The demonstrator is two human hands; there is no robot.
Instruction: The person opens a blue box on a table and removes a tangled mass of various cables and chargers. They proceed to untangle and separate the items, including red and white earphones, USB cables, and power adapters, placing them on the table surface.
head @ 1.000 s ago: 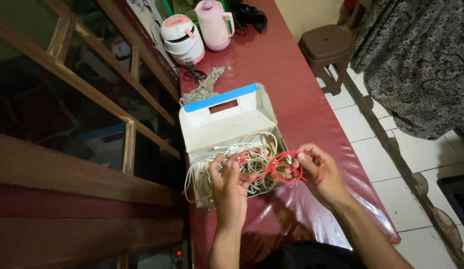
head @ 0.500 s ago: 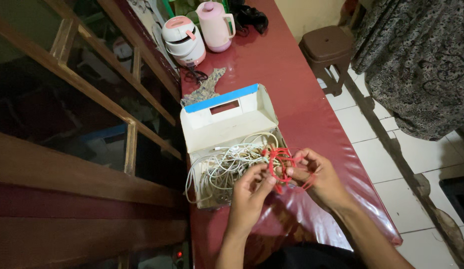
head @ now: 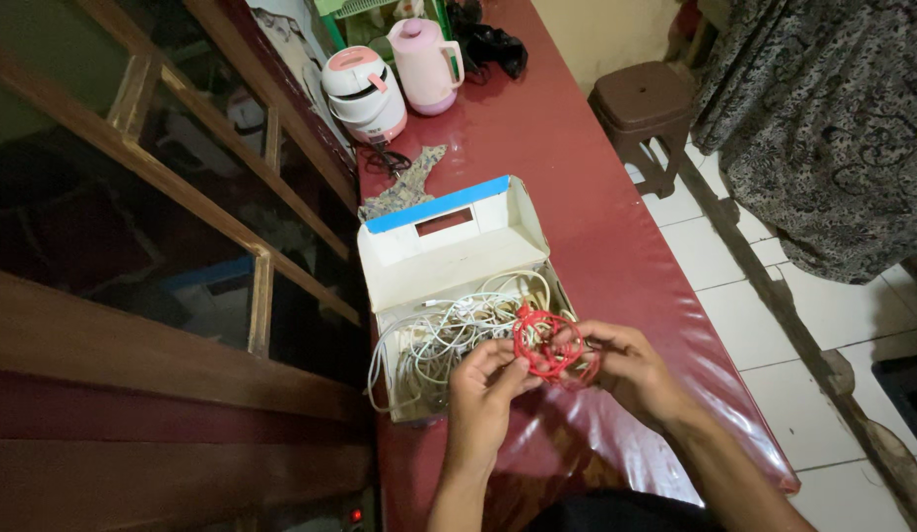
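Since a second ago both hands, left hand (head: 481, 389) and right hand (head: 624, 366), have bunched the red cable (head: 545, 345) into a tight coil, fingers gripping it between them, above the white box (head: 449, 256) of cords.

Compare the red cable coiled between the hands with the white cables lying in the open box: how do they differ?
The red coiled cable is wound into a tight round bundle; the white tangled cables sprawl loose, with loops hanging over the wall of the white cardboard box. The red cable is held by the left hand and the right hand at the box's near corner; the white cables lie inside, untouched. They also differ in colour. Both are thin, flexible cords.
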